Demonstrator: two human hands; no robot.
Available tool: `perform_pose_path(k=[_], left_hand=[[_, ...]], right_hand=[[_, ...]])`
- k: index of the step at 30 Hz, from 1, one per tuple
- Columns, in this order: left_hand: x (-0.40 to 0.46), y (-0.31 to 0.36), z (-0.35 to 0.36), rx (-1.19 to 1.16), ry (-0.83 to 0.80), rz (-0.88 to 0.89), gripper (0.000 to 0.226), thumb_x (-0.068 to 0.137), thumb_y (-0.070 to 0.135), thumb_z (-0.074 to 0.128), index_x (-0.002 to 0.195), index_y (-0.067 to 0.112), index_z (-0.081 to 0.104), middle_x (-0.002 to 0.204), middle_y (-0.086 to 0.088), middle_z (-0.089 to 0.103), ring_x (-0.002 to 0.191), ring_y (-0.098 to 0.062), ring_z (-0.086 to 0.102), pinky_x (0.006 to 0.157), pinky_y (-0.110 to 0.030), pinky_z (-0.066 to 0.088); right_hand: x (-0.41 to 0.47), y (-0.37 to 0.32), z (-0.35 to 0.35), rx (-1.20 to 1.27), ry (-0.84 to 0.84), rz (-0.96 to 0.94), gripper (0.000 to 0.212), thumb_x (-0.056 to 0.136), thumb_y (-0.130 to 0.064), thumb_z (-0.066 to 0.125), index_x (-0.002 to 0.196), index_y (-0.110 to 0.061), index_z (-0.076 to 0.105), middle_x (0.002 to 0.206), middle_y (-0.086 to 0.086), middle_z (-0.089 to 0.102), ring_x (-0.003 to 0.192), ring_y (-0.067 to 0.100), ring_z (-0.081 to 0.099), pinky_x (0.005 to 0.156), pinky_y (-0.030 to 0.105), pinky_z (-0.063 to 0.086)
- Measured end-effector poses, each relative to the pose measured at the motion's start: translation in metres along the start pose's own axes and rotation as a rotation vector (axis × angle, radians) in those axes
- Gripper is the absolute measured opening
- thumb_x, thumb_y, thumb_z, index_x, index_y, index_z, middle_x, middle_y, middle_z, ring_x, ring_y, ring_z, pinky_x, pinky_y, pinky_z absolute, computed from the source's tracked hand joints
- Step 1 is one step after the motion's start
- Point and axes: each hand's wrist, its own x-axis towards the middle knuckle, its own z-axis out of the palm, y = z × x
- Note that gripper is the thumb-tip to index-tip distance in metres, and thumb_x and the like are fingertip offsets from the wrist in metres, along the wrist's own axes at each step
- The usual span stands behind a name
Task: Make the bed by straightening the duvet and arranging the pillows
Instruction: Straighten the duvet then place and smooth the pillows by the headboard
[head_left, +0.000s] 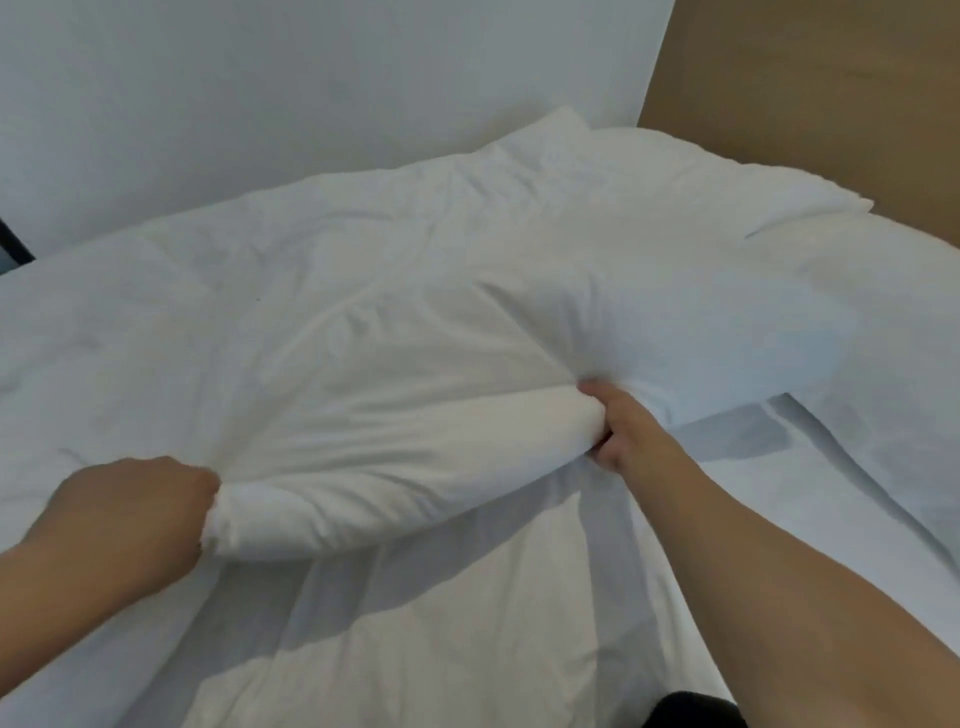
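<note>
Two hands grip the near folded edge of the white duvet (363, 338), the left hand (130, 514) at near left and the right hand (618, 426) farther right, lifting it off the bed sheet (779, 499). Beyond, a white pillow (675, 176) lies at far right against the wall (260, 104) and wooden headboard (831, 93).

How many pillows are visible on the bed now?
1: a white pillow at the far end, against the wall and wooden headboard. The bunched duvet may hide others.

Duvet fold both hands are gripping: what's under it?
Under the lifted duvet fold, held by left hand and right hand: more white bedding, shadowed. Mattress beneath is covered.
</note>
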Motion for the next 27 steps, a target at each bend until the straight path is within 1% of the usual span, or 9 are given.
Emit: perform_pose_path(k=[3,6,8,11,15,19,21,24,27], left_hand=[[-0.005,0.047,-0.017,0.013,-0.098,-0.016,0.082,0.061,0.061,0.054,0.137,0.032,0.039,0.136,0.005,0.046,0.127,-0.023,0.044,0.103,-0.065,0.03],[-0.028,0.179,-0.063,-0.217,-0.126,0.128,0.123,0.065,0.065,0.065,0.152,0.023,-0.012,0.159,-0.012,-0.001,0.145,-0.04,0.008,0.101,-0.074,0.012],[-0.014,0.236,-0.049,-0.186,-0.005,0.095,0.082,0.086,0.033,0.053,0.153,0.006,0.015,0.149,-0.029,0.025,0.134,-0.049,0.03,0.099,-0.073,0.026],[0.009,0.239,-0.035,-0.242,0.143,0.138,0.03,0.078,0.009,0.05,0.099,0.003,0.07,0.085,-0.02,0.066,0.074,-0.035,0.066,0.067,-0.042,0.055],[0.003,0.183,-0.07,-0.487,0.384,0.284,0.02,0.081,0.027,0.057,0.099,0.021,0.064,0.094,-0.007,0.071,0.088,-0.031,0.069,0.067,-0.033,0.048],[-0.015,0.091,-0.048,-0.392,0.352,0.14,0.016,0.067,0.034,0.062,0.081,0.028,0.061,0.082,0.002,0.07,0.073,-0.025,0.069,0.056,-0.029,0.048],[-0.015,0.058,-0.027,-0.194,0.115,0.038,0.023,0.079,0.043,0.055,0.1,0.036,0.061,0.106,0.009,0.069,0.094,-0.017,0.067,0.078,-0.031,0.052],[-0.028,0.089,-0.038,0.092,-0.124,0.022,0.06,0.084,0.05,0.05,0.141,0.037,0.037,0.146,0.004,0.043,0.133,-0.019,0.042,0.112,-0.05,0.029],[-0.076,0.205,-0.086,-0.088,-0.155,0.203,0.109,0.069,0.068,0.06,0.152,0.015,0.013,0.155,-0.006,0.016,0.145,-0.025,0.016,0.109,-0.067,0.015]], right_hand=[[-0.017,0.068,-0.003,0.022,-0.042,0.141,0.026,0.086,-0.023,0.057,0.097,-0.001,0.065,0.091,0.015,0.069,0.085,0.028,0.063,0.073,0.038,0.054],[-0.055,0.077,-0.03,-0.039,-0.133,0.219,0.02,0.092,-0.014,0.05,0.076,-0.006,0.059,0.068,0.012,0.065,0.07,0.028,0.059,0.071,0.042,0.054],[-0.062,0.043,-0.063,-0.335,-0.203,0.21,0.013,0.092,-0.017,0.053,0.082,-0.009,0.056,0.069,0.011,0.06,0.063,0.025,0.055,0.062,0.034,0.05],[-0.057,-0.029,-0.119,-0.749,-0.189,0.14,0.026,0.086,-0.038,0.061,0.08,-0.014,0.053,0.074,0.009,0.054,0.062,0.024,0.05,0.061,0.028,0.041],[-0.032,-0.106,-0.161,-0.842,0.269,-0.452,0.082,0.076,-0.054,0.07,0.134,-0.003,0.045,0.128,0.016,0.053,0.11,0.032,0.054,0.091,0.039,0.045],[-0.016,-0.104,-0.146,-0.779,0.108,-0.375,0.127,0.06,-0.066,0.076,0.153,-0.012,0.009,0.156,0.011,0.022,0.139,0.031,0.031,0.111,0.046,0.031],[-0.018,-0.083,-0.133,-0.738,-0.073,-0.181,0.107,0.066,-0.06,0.076,0.149,-0.016,0.026,0.151,0.002,0.031,0.137,0.028,0.035,0.11,0.044,0.03],[-0.013,-0.05,-0.121,-0.704,-0.302,0.013,0.075,0.062,-0.057,0.081,0.124,-0.019,0.061,0.126,0.003,0.064,0.109,0.025,0.062,0.102,0.042,0.043],[-0.024,-0.043,-0.111,-0.698,-0.318,-0.006,0.047,0.074,-0.044,0.079,0.109,-0.014,0.069,0.103,0.006,0.074,0.089,0.023,0.071,0.092,0.039,0.052]])
